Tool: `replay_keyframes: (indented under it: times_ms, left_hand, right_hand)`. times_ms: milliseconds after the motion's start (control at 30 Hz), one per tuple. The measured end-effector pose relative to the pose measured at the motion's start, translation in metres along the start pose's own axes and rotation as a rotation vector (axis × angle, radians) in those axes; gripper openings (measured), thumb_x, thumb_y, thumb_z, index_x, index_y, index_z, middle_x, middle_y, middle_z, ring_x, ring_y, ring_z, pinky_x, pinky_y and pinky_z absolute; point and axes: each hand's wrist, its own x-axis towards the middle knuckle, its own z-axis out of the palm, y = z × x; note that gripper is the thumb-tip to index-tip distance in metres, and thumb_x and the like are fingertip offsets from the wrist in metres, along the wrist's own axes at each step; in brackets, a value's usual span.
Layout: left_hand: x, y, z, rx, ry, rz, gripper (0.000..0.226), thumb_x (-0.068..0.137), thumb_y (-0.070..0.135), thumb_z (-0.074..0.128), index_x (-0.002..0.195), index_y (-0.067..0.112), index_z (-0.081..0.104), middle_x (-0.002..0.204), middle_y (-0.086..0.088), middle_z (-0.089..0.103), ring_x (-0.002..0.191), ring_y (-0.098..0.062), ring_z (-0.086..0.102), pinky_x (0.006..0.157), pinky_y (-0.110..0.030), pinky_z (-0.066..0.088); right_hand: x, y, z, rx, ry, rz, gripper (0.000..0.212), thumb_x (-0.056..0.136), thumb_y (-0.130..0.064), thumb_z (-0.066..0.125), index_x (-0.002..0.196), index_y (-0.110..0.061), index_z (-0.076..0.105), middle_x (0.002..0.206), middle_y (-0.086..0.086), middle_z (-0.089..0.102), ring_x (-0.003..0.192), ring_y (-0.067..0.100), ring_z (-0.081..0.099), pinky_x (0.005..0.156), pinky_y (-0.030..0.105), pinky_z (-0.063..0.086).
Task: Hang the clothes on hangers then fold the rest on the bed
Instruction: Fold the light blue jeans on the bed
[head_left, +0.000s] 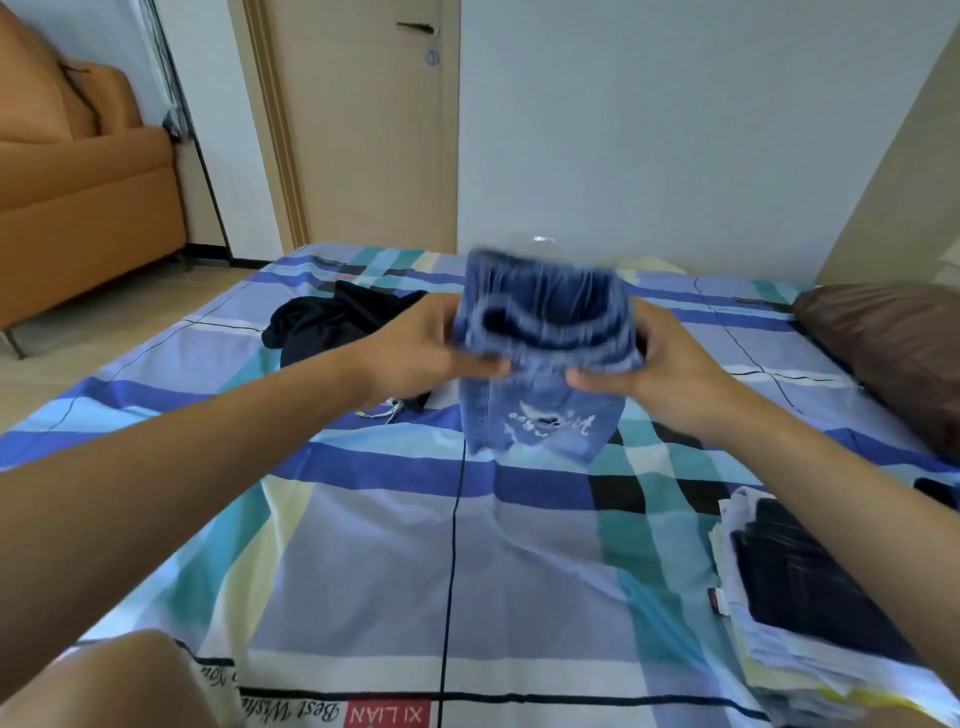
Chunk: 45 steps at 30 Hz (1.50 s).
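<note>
Centrally, a blue denim garment (545, 332) is held up over the middle of the bed (467, 571), motion-blurred. Its long axis runs roughly vertical. The thick folded bundle is at the top, and a flatter panel with white lettering hangs down towards the sheet. I cannot tell whether the lower edge touches the sheet.

The left hand (415, 348) grasps the bundle's left side, fingers curled round it and thumb across the near face. The right hand (660, 358) grips the right side the same way. The two thumbs nearly meet at the middle.

Edges and room:
- A broad stretch of plaid sheet in blue, teal, cream and black lies bare between the garment and the person.
- A crumpled black garment (322, 322) with a white drawstring lies on the bed behind the left hand, close to the denim.
- A stack of folded clothes (810, 582), a dark checked piece on top of pale ones, sits at the right near edge, well apart from the denim.
- A brown pillow (893, 343) lies along the right edge.
- A bare knee (119, 680) shows at the lower left corner.
- An orange sofa (78, 182) stands off the bed at far left, and a beige door (363, 130) stands behind.

Count: two hands, one denim piece, one black piece, one stack, one pillow.
</note>
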Motion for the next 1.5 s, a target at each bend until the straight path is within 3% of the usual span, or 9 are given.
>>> replay_keyframes:
  times_ms: [300,433,600,733,833,1033,1167,1367,1500]
  left_hand:
    - [-0.133,-0.116,0.102,0.636,-0.501,0.178,0.017,0.092,0.026,0.065,0.098,0.016,0.052,0.121,-0.006,0.053,0.117,-0.029,0.052,0.108,-0.037,0.038]
    - [-0.138,-0.126,0.103,0.725,-0.445,0.045,0.053,0.089,0.049,0.062,0.129,0.021,0.041,0.159,0.0,0.023,0.149,-0.02,0.021,0.115,-0.015,0.013]
    - [-0.126,-0.143,0.095,0.872,-0.637,-0.135,0.106,0.075,0.069,0.038,0.159,0.028,-0.013,0.162,0.008,-0.032,0.146,-0.007,-0.035,0.121,-0.033,-0.018]
    - [-0.118,-0.149,0.09,0.724,-0.485,-0.063,0.081,0.077,0.073,0.055,0.147,0.033,0.042,0.164,0.008,0.026,0.151,-0.007,0.019,0.12,-0.036,0.017]
    - [-0.102,-0.145,0.088,0.17,-0.163,-0.265,0.041,0.07,0.048,0.061,0.099,0.021,0.072,0.107,0.008,0.074,0.101,-0.005,0.065,0.094,-0.045,0.05]
    - [-0.067,-0.148,0.115,-0.035,0.241,-0.56,0.044,0.085,0.057,0.07,0.108,0.02,0.065,0.099,0.003,0.075,0.087,-0.01,0.071,0.084,-0.036,0.059]
    - [-0.06,-0.16,0.126,0.213,0.306,-0.582,0.069,0.075,0.053,0.079,0.129,0.023,0.047,0.113,0.001,0.068,0.103,-0.019,0.066,0.088,-0.038,0.053]
    - [-0.05,-0.142,0.132,0.79,0.211,0.033,0.076,0.09,0.044,0.05,0.158,0.022,0.025,0.165,-0.002,0.019,0.152,-0.022,0.017,0.118,-0.04,0.025]
    - [-0.057,-0.166,0.149,0.838,-0.144,-0.203,0.077,0.093,0.061,0.001,0.16,0.024,-0.007,0.165,0.009,-0.02,0.149,-0.007,-0.028,0.125,-0.046,-0.002]
  right_hand:
    - [-0.111,0.137,0.076,-0.905,-0.798,-0.218,0.019,0.069,-0.031,0.047,0.086,-0.028,0.038,0.105,-0.001,0.049,0.1,0.021,0.048,0.112,0.046,0.032]
    - [-0.113,0.138,0.078,-0.927,-0.766,-0.187,0.052,0.074,-0.032,0.07,0.116,-0.027,0.04,0.135,0.001,0.042,0.128,0.023,0.042,0.122,0.05,0.017]
    - [-0.104,0.148,0.078,-0.953,-0.788,-0.051,0.097,0.078,-0.062,0.075,0.152,-0.029,0.021,0.167,0.002,0.004,0.155,0.02,0.004,0.126,0.047,-0.008]
    - [-0.102,0.161,0.076,-0.823,-0.728,-0.057,0.073,0.085,-0.07,0.062,0.141,-0.03,0.038,0.16,-0.002,0.029,0.149,0.017,0.026,0.127,0.044,0.011]
    - [-0.094,0.158,0.067,-0.409,-0.583,0.181,0.037,0.088,-0.057,0.061,0.111,-0.028,0.061,0.111,-0.011,0.067,0.099,0.013,0.062,0.093,0.036,0.048]
    - [-0.067,0.188,0.059,-0.048,-0.097,0.519,0.105,0.068,-0.094,0.051,0.082,0.011,0.057,0.073,0.013,0.056,0.07,0.02,0.049,0.07,0.036,0.038]
    - [-0.066,0.185,0.061,-0.408,-0.089,0.619,0.042,0.1,-0.041,0.058,0.069,-0.015,0.045,0.066,0.0,0.052,0.066,0.019,0.049,0.064,0.034,0.035]
    - [-0.061,0.163,0.068,-0.703,0.228,0.014,0.039,0.101,-0.03,0.05,0.138,-0.019,0.046,0.134,0.001,0.048,0.122,0.022,0.048,0.101,0.04,0.041]
    - [-0.062,0.181,0.104,-0.851,-0.155,0.112,0.075,0.099,-0.065,-0.002,0.163,-0.026,0.006,0.171,0.0,-0.007,0.157,0.022,-0.007,0.126,0.047,0.008]
